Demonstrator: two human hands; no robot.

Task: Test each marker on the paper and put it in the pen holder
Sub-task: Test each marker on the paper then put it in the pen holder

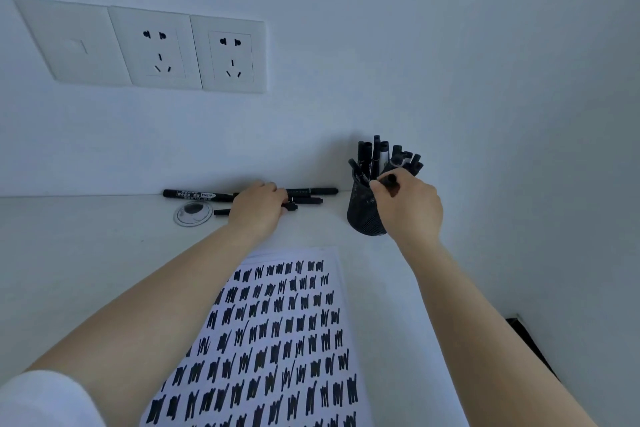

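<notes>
Black marker (391,180) pinched in right hand (412,206): drop it upright into mesh holder (365,215); left hand (258,208) grip on loose markers (304,199) unclear.

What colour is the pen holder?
Black mesh pen holder, seen best in the head view.

Upright markers (382,158) crowd the pen holder (363,215) mouth; bare desk (86,253) lies open left of the paper (277,322).

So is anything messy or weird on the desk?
Nothing is spilled or broken. A few loose black markers lie in a jumble by the wall under the left hand. The black mesh pen holder stands upright but crammed, while the right hand adds another marker.
</notes>
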